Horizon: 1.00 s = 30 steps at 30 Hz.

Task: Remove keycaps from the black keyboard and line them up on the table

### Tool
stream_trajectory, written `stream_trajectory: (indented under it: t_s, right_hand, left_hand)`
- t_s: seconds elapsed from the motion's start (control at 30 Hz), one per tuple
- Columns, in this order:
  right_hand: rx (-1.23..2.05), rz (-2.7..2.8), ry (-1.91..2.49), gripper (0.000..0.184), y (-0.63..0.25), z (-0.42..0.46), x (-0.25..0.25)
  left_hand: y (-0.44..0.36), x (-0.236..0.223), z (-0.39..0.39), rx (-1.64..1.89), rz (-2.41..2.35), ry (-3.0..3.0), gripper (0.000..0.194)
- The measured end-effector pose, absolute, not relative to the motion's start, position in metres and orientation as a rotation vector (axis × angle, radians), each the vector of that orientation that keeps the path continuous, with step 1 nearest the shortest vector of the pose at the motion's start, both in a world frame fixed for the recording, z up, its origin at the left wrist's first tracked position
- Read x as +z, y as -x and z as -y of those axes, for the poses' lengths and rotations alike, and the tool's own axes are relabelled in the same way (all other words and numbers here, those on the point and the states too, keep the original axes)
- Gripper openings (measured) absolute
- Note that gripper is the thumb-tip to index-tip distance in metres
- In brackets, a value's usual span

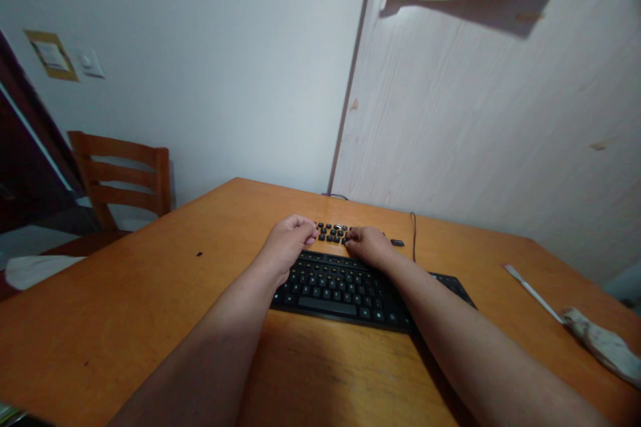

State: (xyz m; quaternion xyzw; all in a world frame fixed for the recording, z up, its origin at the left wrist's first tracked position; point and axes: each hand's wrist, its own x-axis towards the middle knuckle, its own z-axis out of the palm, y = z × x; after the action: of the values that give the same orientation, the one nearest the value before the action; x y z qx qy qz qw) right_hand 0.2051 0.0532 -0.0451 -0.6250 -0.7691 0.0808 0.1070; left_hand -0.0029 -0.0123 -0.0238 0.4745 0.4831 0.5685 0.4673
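Note:
A black keyboard [345, 290] lies on the orange wooden table [150, 307]. Just beyond its far edge sits a cluster of several loose black keycaps [331, 233]. My left hand [288, 240] is curled at the left side of the keycaps, fingers bent under; what it pinches, if anything, is hidden. My right hand [368, 245] rests at the right side of the cluster, fingertips pressed together among the keycaps. Both forearms stretch over the keyboard.
A thin black cable [413, 237] and a small black piece [397, 242] lie behind the keyboard. A white tool [533, 292] and a crumpled cloth [603, 345] sit at the right. A wooden chair [123, 177] stands at the left, walls behind.

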Motion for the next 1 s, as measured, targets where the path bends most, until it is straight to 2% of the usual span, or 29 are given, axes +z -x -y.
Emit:
stream_trajectory:
  t_s: [0.33,0.5,0.57,0.73,0.87,1.0]
  right_hand:
    - [0.325,2.202,1.751,0.022,-0.207,-0.051,-0.044]
    - [0.248,2.075,1.646,0.022,-0.215,-0.050,-0.033]
    - [0.348,1.993,1.553,0.026,-0.220,-0.048,-0.026]
    - [0.852,1.669,1.357,0.034,-0.230,-0.027,-0.005]
    - [0.748,1.732,1.320,0.041,-0.237,-0.002,0.009]
    - [0.879,1.831,1.260,0.045,-0.236,0.019,0.012]
  left_hand:
    - [0.002,-0.023,0.013,1.381,-1.201,-1.190,0.015]
    - [0.002,-0.022,0.013,1.384,-1.193,-1.201,0.014]
    - [0.002,-0.023,0.014,1.369,-1.198,-1.218,0.015]
    - [-0.002,-0.027,0.013,1.318,-1.213,-1.291,0.014]
    - [-0.005,-0.028,0.015,1.283,-1.220,-1.416,0.011]
    - [-0.007,-0.030,0.017,1.245,-1.286,-1.496,0.011]
